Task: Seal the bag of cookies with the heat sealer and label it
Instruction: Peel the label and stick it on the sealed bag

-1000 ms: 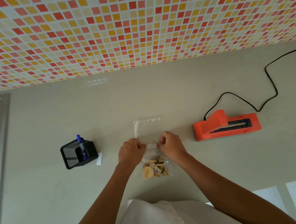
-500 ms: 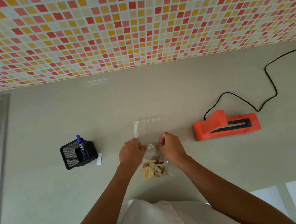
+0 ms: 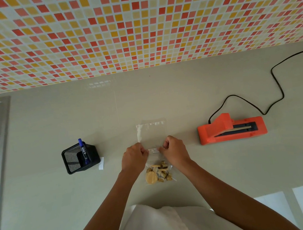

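Flat, clear bag holds cookies (bunched low); holder 1 pen.

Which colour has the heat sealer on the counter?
Orange heat sealer, dark slot on top; head view.

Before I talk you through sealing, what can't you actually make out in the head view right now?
- Print on the small white strip on the bag: too small to read.
- Fingertips of the left hand and right hand: curled under, so the exact grip is hidden.
- Whether the bag's far end is open: clear film, unreadable.
- Heat sealer cord: leaves the right edge, plug unseen.
- White slip: partly behind the pen holder.
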Tool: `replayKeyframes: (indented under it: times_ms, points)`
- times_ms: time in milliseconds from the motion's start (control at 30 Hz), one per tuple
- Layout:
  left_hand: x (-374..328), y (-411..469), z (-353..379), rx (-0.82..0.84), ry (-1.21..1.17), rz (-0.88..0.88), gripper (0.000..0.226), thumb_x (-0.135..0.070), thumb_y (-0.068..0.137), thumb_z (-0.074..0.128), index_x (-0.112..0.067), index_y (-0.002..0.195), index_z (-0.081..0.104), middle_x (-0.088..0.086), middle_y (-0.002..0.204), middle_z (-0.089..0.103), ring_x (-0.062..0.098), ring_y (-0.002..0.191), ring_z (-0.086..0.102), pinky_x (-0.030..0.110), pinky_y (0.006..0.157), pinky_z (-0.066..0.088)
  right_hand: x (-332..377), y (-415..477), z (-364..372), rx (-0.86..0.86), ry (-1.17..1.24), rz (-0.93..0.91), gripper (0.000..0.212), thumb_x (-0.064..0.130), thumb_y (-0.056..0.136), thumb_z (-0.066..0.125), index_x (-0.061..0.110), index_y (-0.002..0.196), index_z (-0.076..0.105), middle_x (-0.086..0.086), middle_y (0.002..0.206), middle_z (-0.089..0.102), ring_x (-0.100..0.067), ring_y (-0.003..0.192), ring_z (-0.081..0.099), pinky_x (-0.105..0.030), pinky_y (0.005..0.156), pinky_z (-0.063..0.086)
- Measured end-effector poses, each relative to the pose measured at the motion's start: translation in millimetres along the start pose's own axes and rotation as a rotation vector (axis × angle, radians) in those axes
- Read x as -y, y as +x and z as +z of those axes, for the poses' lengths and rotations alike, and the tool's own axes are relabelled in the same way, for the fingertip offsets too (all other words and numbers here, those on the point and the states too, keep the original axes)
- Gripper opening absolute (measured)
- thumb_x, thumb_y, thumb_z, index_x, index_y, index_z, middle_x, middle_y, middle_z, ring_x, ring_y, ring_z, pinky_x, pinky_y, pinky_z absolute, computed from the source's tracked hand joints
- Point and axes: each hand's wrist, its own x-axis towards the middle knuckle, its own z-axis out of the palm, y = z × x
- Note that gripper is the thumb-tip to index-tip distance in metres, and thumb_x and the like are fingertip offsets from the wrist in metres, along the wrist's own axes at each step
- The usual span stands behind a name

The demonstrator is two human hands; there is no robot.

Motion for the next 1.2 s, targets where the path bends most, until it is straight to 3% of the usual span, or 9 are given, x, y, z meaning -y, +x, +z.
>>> replayKeyframes:
  times_ms: [167,267,400,567,800,933,1133,1200]
  points:
    - [5.9,-2.8,-0.3,-0.036,-0.043,-0.006,0.016,-0.027,0.091,0.059,-0.014,0.083,0.057,0.003,0.08,0.063,0.019,0.068,0.058,0.033,0.063,0.053,-6.5,-3.1,-7.4,-0.011,-0.003,0.011,0.006,0.013,0.083,0.064,0.008,0.082,0.06,-0.003,0.075,0.065,-0.021,0.069,0.061,-0.032,0.06,0.048]
    - [14.4,-6.8,-2.0,-0.03,-0.124,-0.08,0.024,-0.035,0.089,0.061,-0.013,0.083,0.056,0.003,0.076,0.064,0.019,0.065,0.06,0.028,0.057,0.049,-17.6,-11.9,-13.0,-0.039,-0.035,0.044,0.013,0.024,0.084,0.065,0.011,0.082,0.063,0.001,0.075,0.066,-0.02,0.072,0.063,-0.031,0.065,0.048]
    - [24.0,-7.7,-4.8,0.076,-0.293,-0.145,0.026,-0.04,0.086,0.067,-0.015,0.08,0.065,0.001,0.064,0.072,0.014,0.058,0.07,0.03,0.063,0.058,-35.0,-21.0,-17.3,-0.018,-0.032,0.102,0.029,0.044,0.086,0.066,0.017,0.075,0.065,0.008,0.068,0.063,-0.013,0.067,0.06,-0.029,0.063,0.045]
    - [23.7,-7.5,-8.0,0.227,-0.443,-0.143,0.002,-0.01,0.085,0.069,-0.007,0.085,0.069,0.008,0.071,0.075,0.015,0.059,0.072,0.032,0.06,0.06,-37.9,-20.2,-10.1,0.082,0.114,0.044,0.031,0.03,0.09,0.066,0.006,0.07,0.069,-0.005,0.061,0.07,-0.019,0.058,0.068,-0.038,0.063,0.057]
    - [11.3,13.1,-20.5,0.03,-0.489,-0.056,0.004,-0.008,0.089,0.065,-0.008,0.088,0.068,0.008,0.081,0.074,0.026,0.067,0.072,0.035,0.055,0.06,-2.0,9.3,-14.3,-0.042,0.161,-0.055,0.03,0.026,0.094,0.064,0.007,0.071,0.064,-0.006,0.062,0.068,-0.013,0.054,0.06,-0.019,0.054,0.043]
    - [3.0,41.1,-31.8,-0.044,-0.502,-0.037,0.008,-0.013,0.089,0.065,-0.016,0.082,0.067,0.004,0.081,0.074,0.023,0.07,0.071,0.041,0.063,0.061,21.0,36.8,-20.2,-0.098,0.178,-0.076,0.032,0.029,0.095,0.062,0.004,0.074,0.064,-0.011,0.067,0.07,-0.027,0.066,0.067,-0.034,0.063,0.05]
    - [-11.1,77.9,-47.8,-0.12,-0.507,-0.049,0.008,-0.02,0.089,0.066,-0.015,0.083,0.066,-0.001,0.073,0.07,0.024,0.069,0.071,0.047,0.07,0.06,49.3,68.7,-25.0,-0.181,0.189,-0.085,0.029,0.027,0.094,0.063,0.011,0.07,0.063,-0.005,0.066,0.067,-0.024,0.066,0.065,-0.035,0.065,0.053]
    - [-12.0,87.2,-50.0,-0.129,-0.52,-0.061,0.008,-0.021,0.086,0.066,-0.014,0.083,0.067,0.002,0.074,0.072,0.025,0.07,0.072,0.049,0.071,0.06,56.3,73.7,-25.3,-0.203,0.211,-0.071,0.027,0.027,0.094,0.063,0.009,0.075,0.067,-0.004,0.069,0.066,-0.022,0.067,0.062,-0.032,0.062,0.046]
